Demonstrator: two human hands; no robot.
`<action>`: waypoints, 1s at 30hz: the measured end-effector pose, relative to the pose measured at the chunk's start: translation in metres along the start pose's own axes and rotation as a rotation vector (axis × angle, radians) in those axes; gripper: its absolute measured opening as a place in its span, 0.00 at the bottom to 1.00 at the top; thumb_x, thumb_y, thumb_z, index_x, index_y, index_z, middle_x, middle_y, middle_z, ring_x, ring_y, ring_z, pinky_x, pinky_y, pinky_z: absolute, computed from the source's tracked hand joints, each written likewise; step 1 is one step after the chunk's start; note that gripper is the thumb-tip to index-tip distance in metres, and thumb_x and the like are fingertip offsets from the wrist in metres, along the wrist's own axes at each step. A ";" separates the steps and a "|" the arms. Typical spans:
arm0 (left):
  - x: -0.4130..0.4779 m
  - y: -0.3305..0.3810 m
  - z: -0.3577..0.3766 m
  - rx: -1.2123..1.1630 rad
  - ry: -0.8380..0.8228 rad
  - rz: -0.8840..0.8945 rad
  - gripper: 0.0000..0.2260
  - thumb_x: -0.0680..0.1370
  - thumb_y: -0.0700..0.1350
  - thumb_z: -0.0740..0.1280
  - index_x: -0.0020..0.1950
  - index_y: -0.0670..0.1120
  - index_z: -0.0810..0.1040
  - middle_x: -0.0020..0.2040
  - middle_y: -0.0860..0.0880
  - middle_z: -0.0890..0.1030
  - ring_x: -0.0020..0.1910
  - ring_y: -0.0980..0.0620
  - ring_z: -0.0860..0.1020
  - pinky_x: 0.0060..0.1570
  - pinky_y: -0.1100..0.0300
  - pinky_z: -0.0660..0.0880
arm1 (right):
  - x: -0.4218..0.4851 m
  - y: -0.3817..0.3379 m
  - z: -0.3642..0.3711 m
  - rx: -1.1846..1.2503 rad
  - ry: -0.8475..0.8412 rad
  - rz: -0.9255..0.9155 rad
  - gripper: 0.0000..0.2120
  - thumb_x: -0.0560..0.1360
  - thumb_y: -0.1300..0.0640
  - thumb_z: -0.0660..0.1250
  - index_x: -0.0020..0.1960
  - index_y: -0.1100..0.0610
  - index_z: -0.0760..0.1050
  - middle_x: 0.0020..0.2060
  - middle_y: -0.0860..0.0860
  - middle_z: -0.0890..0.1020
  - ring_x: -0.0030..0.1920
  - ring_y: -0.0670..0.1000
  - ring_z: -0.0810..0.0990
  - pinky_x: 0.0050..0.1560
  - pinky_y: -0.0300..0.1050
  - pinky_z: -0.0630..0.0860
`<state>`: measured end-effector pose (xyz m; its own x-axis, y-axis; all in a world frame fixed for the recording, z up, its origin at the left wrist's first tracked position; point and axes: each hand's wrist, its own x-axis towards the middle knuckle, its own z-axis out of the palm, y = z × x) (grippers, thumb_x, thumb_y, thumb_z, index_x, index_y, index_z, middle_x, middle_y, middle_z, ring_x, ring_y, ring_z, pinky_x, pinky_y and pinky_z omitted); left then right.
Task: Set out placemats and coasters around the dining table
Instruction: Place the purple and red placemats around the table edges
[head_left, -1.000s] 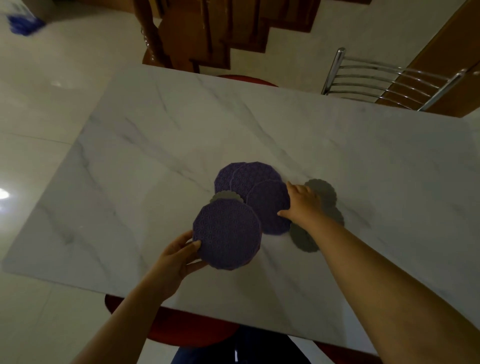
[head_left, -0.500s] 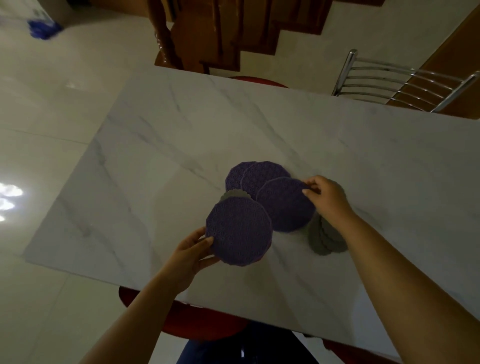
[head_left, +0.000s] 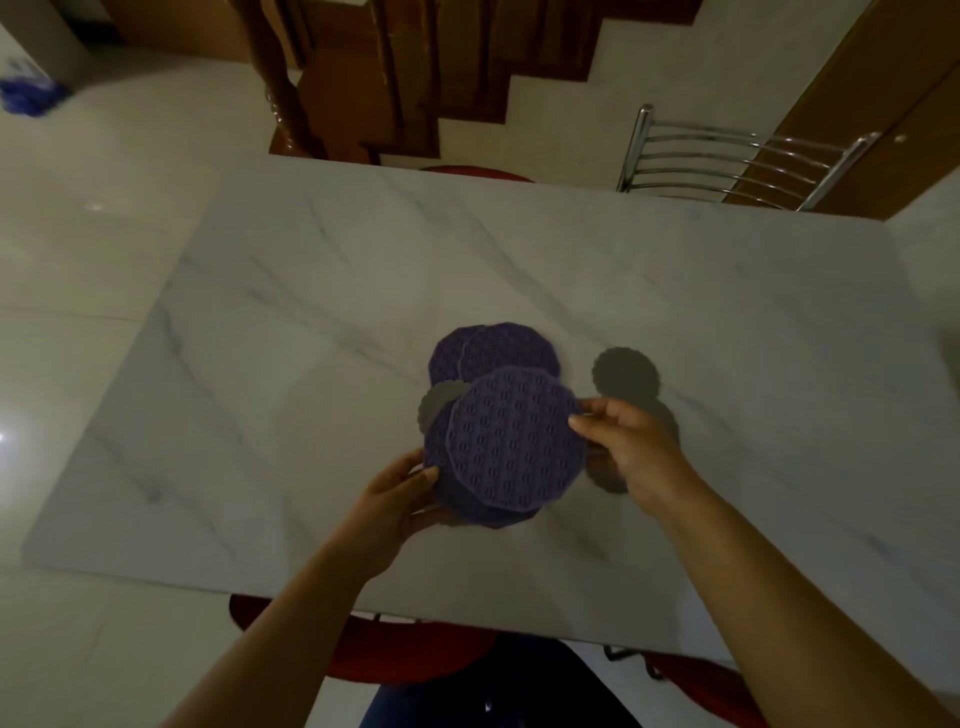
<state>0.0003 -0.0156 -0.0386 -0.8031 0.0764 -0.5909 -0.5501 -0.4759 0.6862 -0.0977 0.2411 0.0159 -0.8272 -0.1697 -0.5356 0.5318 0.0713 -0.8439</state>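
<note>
Above the white marble dining table (head_left: 311, 322), my left hand (head_left: 400, 499) grips a purple round placemat (head_left: 441, 467) by its near-left edge. My right hand (head_left: 623, 447) pinches the right edge of another purple placemat (head_left: 514, 441), held on top of the first. Two more purple placemats (head_left: 498, 353) lie overlapped on the table just beyond. Small grey coasters lie around them: one (head_left: 439, 405) peeks out at the left, another grey coaster (head_left: 626, 374) lies flat to the right, and more are partly hidden under my right hand.
A chrome-backed chair (head_left: 727, 161) stands at the table's far right side. A red chair seat (head_left: 415, 654) sits under the near edge, and another red seat (head_left: 478, 171) shows at the far edge. A wooden staircase (head_left: 415, 78) rises behind. Glossy tiled floor lies left.
My right hand lifted a purple placemat off the table pile and carried it toward me, onto the placemat held in my left hand. The grey coaster at the right became uncovered.
</note>
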 end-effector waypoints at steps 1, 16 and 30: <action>-0.001 0.000 0.001 -0.012 -0.020 0.003 0.12 0.79 0.37 0.61 0.61 0.45 0.77 0.53 0.47 0.85 0.50 0.47 0.84 0.41 0.56 0.81 | -0.002 0.007 0.001 0.011 0.006 0.040 0.05 0.75 0.63 0.65 0.47 0.55 0.78 0.33 0.46 0.85 0.34 0.44 0.83 0.31 0.36 0.77; -0.004 -0.003 -0.001 -0.059 -0.036 -0.032 0.14 0.77 0.46 0.63 0.61 0.48 0.80 0.55 0.45 0.84 0.50 0.46 0.84 0.43 0.53 0.81 | -0.020 0.045 0.023 -0.374 0.043 -0.210 0.26 0.77 0.64 0.63 0.57 0.31 0.66 0.48 0.33 0.78 0.43 0.28 0.77 0.43 0.22 0.72; -0.005 0.005 -0.019 0.010 0.104 -0.024 0.11 0.78 0.39 0.63 0.58 0.47 0.80 0.53 0.48 0.85 0.50 0.47 0.84 0.43 0.54 0.82 | 0.006 0.044 0.049 -0.615 -0.030 -0.237 0.26 0.76 0.60 0.64 0.73 0.54 0.63 0.55 0.49 0.72 0.51 0.46 0.74 0.53 0.37 0.68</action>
<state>0.0055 -0.0355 -0.0403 -0.7619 -0.0039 -0.6477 -0.5716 -0.4662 0.6752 -0.0704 0.1952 -0.0235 -0.8991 -0.2766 -0.3393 0.1277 0.5756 -0.8077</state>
